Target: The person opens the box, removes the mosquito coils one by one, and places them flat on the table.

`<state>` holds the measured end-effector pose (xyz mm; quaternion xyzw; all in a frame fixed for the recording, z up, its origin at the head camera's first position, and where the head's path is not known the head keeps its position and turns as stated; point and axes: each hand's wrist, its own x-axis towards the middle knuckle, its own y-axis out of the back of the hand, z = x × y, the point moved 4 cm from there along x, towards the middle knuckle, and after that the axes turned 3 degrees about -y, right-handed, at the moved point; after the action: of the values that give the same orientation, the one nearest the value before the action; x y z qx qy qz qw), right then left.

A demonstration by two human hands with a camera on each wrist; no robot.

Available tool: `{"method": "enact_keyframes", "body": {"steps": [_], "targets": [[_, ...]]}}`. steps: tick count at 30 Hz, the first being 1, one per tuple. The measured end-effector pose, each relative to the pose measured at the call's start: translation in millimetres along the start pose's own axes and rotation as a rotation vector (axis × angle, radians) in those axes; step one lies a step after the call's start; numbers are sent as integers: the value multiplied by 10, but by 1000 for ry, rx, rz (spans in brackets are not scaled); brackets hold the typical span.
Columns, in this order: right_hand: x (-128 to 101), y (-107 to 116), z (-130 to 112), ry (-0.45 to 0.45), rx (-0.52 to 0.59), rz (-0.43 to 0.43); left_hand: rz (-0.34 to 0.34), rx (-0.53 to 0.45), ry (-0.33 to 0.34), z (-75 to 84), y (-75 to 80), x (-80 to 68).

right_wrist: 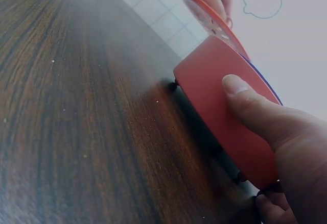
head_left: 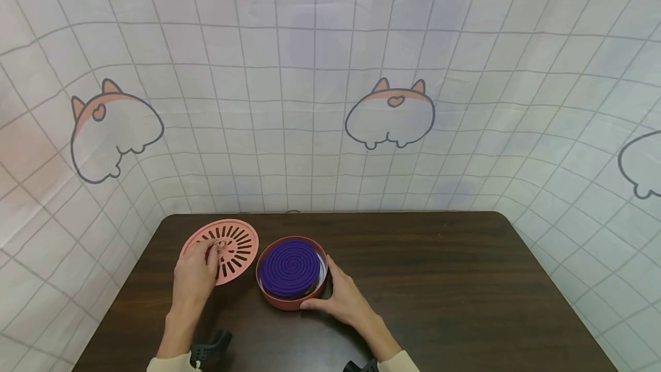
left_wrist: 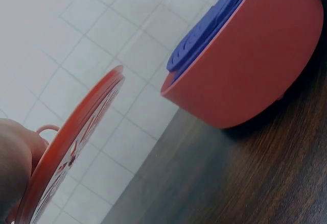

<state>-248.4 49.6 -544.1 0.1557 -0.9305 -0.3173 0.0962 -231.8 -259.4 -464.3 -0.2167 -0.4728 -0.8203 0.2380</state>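
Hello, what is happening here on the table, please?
A person works at a dark wooden table with both bare hands. The left hand holds a slotted pink lid by its small ring handle, tilted up beside a round pink container. The right hand grips the container's side, its thumb pressed on the wall. A purple coil lies inside. The container is open, the lid off.
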Motion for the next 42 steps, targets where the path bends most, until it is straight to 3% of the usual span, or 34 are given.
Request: {"method": "enact_keyframes", "body": {"steps": [16, 29, 42], "targets": [[-18, -6, 15, -7, 8, -3, -83, 11, 111, -231, -124, -33], [-7, -1, 15, 2, 5, 0, -99, 40, 128, -368, -245, -55], [9, 8, 3, 12, 7, 4, -151, 63, 213, -497, -344, -46]]}}
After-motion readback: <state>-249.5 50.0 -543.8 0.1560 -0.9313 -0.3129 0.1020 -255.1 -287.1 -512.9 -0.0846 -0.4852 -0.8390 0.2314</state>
